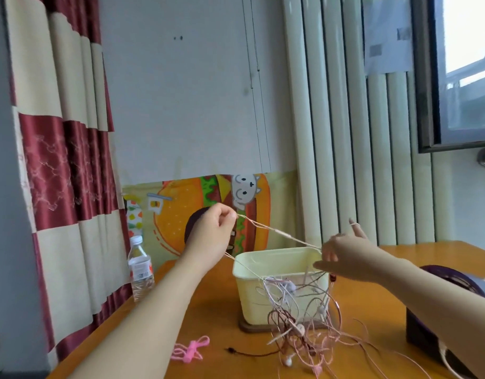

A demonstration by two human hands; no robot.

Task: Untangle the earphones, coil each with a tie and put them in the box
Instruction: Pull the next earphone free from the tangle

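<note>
the left hand [216, 231] pinches a pink cord [276, 231] at 10 o'clock of the box [252, 296], the right hand [342, 255] seemingly clamped on it at 2 o'clock, stretched taut, likely to draw it from the tangle [304, 324] at 6 o'clock.

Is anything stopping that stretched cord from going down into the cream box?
No lid: the box is open on top, just below the cord held between the left hand and right hand. The hindrance is the tangle of other earphone cords, hanging from it across the box's front down to the table.
</note>
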